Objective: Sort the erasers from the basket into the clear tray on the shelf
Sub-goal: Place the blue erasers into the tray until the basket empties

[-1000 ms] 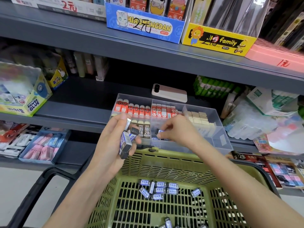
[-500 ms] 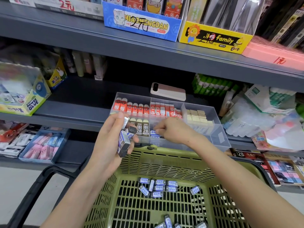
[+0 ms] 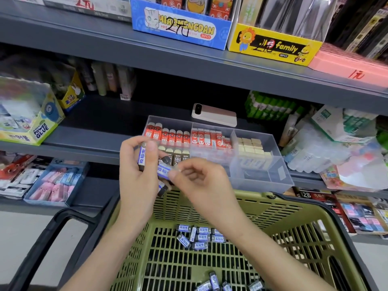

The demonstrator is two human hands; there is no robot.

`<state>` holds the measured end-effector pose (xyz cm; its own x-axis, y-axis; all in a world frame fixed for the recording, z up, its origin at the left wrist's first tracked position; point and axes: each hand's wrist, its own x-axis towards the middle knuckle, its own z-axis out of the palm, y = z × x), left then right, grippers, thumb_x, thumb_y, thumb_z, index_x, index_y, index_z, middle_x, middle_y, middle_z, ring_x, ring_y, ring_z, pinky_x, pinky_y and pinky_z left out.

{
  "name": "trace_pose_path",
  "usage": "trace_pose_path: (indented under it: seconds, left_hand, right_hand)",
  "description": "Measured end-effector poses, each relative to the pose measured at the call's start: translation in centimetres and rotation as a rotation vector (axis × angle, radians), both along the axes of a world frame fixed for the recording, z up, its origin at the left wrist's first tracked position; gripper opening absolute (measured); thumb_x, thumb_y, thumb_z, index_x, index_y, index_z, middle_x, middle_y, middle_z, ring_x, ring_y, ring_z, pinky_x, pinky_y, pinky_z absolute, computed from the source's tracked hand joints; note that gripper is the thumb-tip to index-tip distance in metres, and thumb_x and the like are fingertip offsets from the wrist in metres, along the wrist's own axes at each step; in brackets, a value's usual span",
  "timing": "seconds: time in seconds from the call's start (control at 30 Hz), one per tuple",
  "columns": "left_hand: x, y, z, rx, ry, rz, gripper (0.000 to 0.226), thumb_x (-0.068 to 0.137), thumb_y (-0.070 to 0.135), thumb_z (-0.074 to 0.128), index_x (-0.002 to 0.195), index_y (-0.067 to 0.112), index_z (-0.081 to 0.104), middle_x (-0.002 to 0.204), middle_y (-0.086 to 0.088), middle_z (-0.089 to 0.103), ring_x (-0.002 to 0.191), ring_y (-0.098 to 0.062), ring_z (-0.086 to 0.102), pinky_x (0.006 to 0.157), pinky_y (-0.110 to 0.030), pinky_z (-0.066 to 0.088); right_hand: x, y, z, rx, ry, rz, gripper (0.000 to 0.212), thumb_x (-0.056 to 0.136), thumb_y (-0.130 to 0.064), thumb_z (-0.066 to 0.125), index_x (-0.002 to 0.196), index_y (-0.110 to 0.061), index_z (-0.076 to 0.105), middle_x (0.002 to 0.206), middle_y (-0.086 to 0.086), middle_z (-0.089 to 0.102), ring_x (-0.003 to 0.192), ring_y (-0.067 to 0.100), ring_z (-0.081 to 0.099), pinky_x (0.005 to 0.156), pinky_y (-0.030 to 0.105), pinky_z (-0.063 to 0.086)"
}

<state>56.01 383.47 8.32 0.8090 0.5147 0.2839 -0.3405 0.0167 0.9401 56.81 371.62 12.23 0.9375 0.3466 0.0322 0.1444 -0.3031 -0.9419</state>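
Head view: my left hand [image 3: 136, 177] gripped a bundle of erasers [image 3: 142, 157], black rectangular blocks in glossy blue-and-white sleeves, the nearest standing upright. My right hand [image 3: 202, 182] pinched a single eraser [image 3: 164, 171], its long axis running left to right, in front of the compartmented clear tray [image 3: 263, 181] on the grey shelf [image 3: 92, 142]. Loose erasers [image 3: 199, 236] lay scattered in the slotted green plastic basket [image 3: 294, 219].

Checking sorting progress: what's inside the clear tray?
Red erasers at back, cream blocks right, brown erasers in front; left hand and right hand cover the tray's front-left.
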Motion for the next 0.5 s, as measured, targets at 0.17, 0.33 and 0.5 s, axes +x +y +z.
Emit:
trace_pose_path:
  seconds: [0.17, 0.33, 0.5]
  left_hand:
    - [0.2, 0.4, 0.2, -0.165, 0.019, -0.061, 0.014, 0.085, 0.055, 0.052, 0.087, 0.042, 0.055, 0.082, 0.002, 0.061, 0.056, -0.021, 0.064, 0.036, -0.023, 0.043]
    - [0.2, 0.5, 0.3, -0.188, 0.046, -0.04, 0.011, 0.089, 0.051, 0.051, 0.085, 0.042, 0.055, 0.081, 0.002, 0.06, 0.056, -0.019, 0.063, 0.036, -0.025, 0.043]
    - [0.2, 0.5, 0.5, -0.206, 0.059, -0.049, 0.012, 0.087, 0.049, 0.05, 0.088, 0.036, 0.053, 0.079, 0.004, 0.061, 0.056, -0.019, 0.062, 0.037, -0.022, 0.042]
  right_hand:
    - [4.0, -4.1, 0.6, 0.135, -0.002, -0.232, 0.012, 0.083, -0.011, 0.068, 0.086, -0.018, 0.059, 0.064, 0.001, 0.064, 0.05, 0.01, 0.058, 0.06, 0.026, 0.052]
    - [7.5, -4.0, -2.0, -0.4, -0.173, -0.304, 0.025, 0.079, -0.015, 0.073, 0.066, -0.015, 0.051, 0.061, 0.005, 0.061, 0.055, 0.019, 0.06, 0.07, 0.04, 0.053]
    - [8.7, -2.6, -3.8, -0.594, -0.371, -0.204, 0.029, 0.079, -0.013, 0.07, 0.061, -0.013, 0.048, 0.055, -0.008, 0.047, 0.052, 0.002, 0.041, 0.081, 0.027, 0.029]
